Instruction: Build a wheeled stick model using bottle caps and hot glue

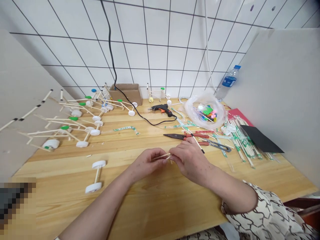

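My left hand (149, 163) and my right hand (191, 161) meet above the middle of the table, fingers closed. Between them they pinch thin wooden sticks (162, 156); fingers hide where the sticks come together. Just beyond my right hand lie red-handled pliers (175, 136) and a grey utility knife (220, 145). A pale stick with a black end (199, 144) lies across the pliers' handles. To the left of my left hand, a pair of white wheels on a stick axle (97, 176) rests on the wood.
Several stick frames with white wheels (82, 144) crowd the left side. A black glue gun (162, 109), its cord, a cardboard box (127, 93) and a bag of colourful caps (217, 121) stand behind. Wrapped chopsticks (246, 143) and a water bottle (228, 83) are at right.
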`<action>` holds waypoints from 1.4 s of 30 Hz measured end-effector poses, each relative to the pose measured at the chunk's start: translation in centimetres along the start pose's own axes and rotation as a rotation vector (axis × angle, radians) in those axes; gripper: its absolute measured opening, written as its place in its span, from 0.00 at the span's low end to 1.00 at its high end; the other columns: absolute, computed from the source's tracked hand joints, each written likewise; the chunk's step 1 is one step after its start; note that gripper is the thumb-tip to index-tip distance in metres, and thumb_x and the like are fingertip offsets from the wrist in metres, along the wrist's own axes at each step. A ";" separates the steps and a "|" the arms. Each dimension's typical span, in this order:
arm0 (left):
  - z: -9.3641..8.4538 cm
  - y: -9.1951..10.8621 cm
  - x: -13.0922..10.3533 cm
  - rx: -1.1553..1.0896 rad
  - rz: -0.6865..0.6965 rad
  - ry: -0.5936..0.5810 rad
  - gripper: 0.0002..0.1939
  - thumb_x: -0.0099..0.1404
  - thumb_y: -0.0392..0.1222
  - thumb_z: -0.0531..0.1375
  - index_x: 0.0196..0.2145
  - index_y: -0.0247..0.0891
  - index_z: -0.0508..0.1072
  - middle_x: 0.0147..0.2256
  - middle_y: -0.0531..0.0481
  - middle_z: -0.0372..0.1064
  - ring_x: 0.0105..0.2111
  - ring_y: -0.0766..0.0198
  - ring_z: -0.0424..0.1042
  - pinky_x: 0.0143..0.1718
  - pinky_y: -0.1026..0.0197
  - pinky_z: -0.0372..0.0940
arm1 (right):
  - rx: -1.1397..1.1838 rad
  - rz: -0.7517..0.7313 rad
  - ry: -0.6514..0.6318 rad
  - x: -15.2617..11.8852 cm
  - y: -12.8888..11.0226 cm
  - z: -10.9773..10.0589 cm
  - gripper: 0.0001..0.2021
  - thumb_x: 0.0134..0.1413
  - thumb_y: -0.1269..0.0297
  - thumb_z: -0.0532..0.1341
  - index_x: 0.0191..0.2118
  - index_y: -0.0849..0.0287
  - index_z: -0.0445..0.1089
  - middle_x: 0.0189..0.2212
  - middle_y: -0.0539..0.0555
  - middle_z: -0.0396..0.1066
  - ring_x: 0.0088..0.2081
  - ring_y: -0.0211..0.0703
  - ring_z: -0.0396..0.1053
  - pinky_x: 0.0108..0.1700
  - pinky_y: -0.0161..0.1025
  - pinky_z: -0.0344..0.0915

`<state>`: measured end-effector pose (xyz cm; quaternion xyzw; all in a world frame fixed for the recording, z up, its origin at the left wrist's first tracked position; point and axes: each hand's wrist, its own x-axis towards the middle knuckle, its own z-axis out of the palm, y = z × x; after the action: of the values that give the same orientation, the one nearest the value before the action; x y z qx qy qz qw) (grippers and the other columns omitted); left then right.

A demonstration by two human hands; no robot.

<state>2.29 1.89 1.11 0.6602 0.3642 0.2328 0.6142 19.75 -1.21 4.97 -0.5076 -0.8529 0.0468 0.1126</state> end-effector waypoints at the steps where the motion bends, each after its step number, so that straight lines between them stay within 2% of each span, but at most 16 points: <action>1: -0.1 -0.1 0.0 -0.025 -0.007 -0.011 0.13 0.57 0.47 0.60 0.33 0.32 0.71 0.30 0.50 0.70 0.33 0.64 0.66 0.35 0.64 0.60 | -0.002 0.000 -0.003 0.0 0.0 0.0 0.11 0.56 0.69 0.53 0.29 0.61 0.72 0.25 0.54 0.72 0.30 0.41 0.63 0.38 0.40 0.46; 5: -0.2 -0.5 0.2 -0.070 -0.033 -0.060 0.16 0.58 0.50 0.58 0.30 0.32 0.70 0.23 0.53 0.63 0.25 0.68 0.60 0.28 0.66 0.54 | -0.014 0.003 -0.006 0.0 0.0 0.0 0.11 0.57 0.68 0.52 0.29 0.61 0.71 0.24 0.54 0.72 0.30 0.42 0.63 0.38 0.40 0.46; 9: -0.3 -0.8 0.4 -0.062 -0.037 -0.058 0.18 0.58 0.52 0.57 0.32 0.32 0.72 0.22 0.55 0.59 0.24 0.69 0.56 0.26 0.66 0.50 | -0.041 -0.005 0.009 0.0 0.0 0.2 0.10 0.55 0.71 0.53 0.28 0.60 0.70 0.24 0.53 0.72 0.30 0.42 0.63 0.38 0.41 0.46; 14: -0.3 -0.8 0.5 -0.074 -0.052 -0.072 0.19 0.59 0.53 0.55 0.25 0.32 0.69 0.20 0.56 0.53 0.22 0.70 0.51 0.24 0.65 0.45 | -0.068 -0.007 0.015 -0.1 -0.2 0.3 0.08 0.54 0.72 0.54 0.28 0.62 0.68 0.24 0.53 0.71 0.29 0.41 0.63 0.38 0.41 0.46; 22: -0.5 -0.9 0.7 -0.088 -0.033 -0.097 0.20 0.59 0.54 0.55 0.27 0.32 0.70 0.21 0.57 0.52 0.23 0.70 0.51 0.25 0.65 0.45 | -0.023 -0.024 0.005 -0.3 -0.8 -0.2 0.08 0.52 0.74 0.53 0.37 0.64 0.68 0.30 0.58 0.71 0.35 0.47 0.63 0.40 0.43 0.52; 26: -0.5 -1.0 0.7 -0.086 -0.030 -0.100 0.20 0.59 0.54 0.55 0.29 0.31 0.71 0.21 0.57 0.53 0.23 0.70 0.51 0.25 0.65 0.45 | 0.060 -0.069 0.102 -0.8 -1.4 -1.1 0.09 0.53 0.75 0.53 0.39 0.63 0.67 0.36 0.60 0.71 0.39 0.48 0.64 0.41 0.43 0.57; 30: -0.6 -0.8 0.6 -0.070 -0.035 -0.106 0.20 0.59 0.54 0.55 0.29 0.31 0.71 0.21 0.56 0.53 0.22 0.71 0.51 0.24 0.66 0.45 | 0.143 -0.102 0.298 -1.5 -1.3 -3.4 0.09 0.56 0.71 0.52 0.40 0.60 0.67 0.38 0.58 0.73 0.39 0.45 0.68 0.41 0.41 0.63; 33: -0.6 -0.7 0.5 -0.051 -0.050 -0.101 0.21 0.59 0.54 0.55 0.32 0.30 0.72 0.21 0.56 0.54 0.22 0.71 0.51 0.23 0.66 0.45 | 0.207 -0.026 0.387 -1.5 -0.2 -5.4 0.10 0.56 0.67 0.54 0.42 0.58 0.67 0.38 0.56 0.74 0.39 0.44 0.70 0.40 0.40 0.65; 35: -0.6 -0.7 0.6 -0.046 -0.054 -0.102 0.21 0.59 0.55 0.55 0.32 0.30 0.72 0.21 0.56 0.54 0.22 0.71 0.51 0.23 0.66 0.45 | 0.231 0.053 0.378 -0.6 1.3 -6.4 0.11 0.55 0.63 0.55 0.42 0.57 0.68 0.37 0.55 0.74 0.38 0.44 0.71 0.39 0.40 0.66; 38: -0.6 -0.8 0.7 -0.052 -0.048 -0.105 0.21 0.59 0.55 0.55 0.31 0.30 0.72 0.21 0.56 0.55 0.21 0.71 0.51 0.23 0.66 0.45 | 0.225 0.114 0.257 2.2 4.3 -7.0 0.11 0.53 0.61 0.57 0.41 0.58 0.71 0.39 0.54 0.74 0.40 0.44 0.70 0.40 0.39 0.65; 42: -0.6 -1.0 0.9 -0.082 -0.032 -0.110 0.21 0.58 0.55 0.55 0.30 0.30 0.71 0.21 0.55 0.56 0.22 0.71 0.53 0.24 0.67 0.47 | 0.176 0.177 0.030 8.1 7.9 -5.9 0.11 0.52 0.61 0.58 0.38 0.59 0.72 0.36 0.53 0.74 0.35 0.40 0.70 0.35 0.34 0.62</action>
<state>2.14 2.94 0.05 0.6406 0.3304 0.2011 0.6633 24.24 9.48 10.33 -0.5696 -0.7957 0.1233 0.1649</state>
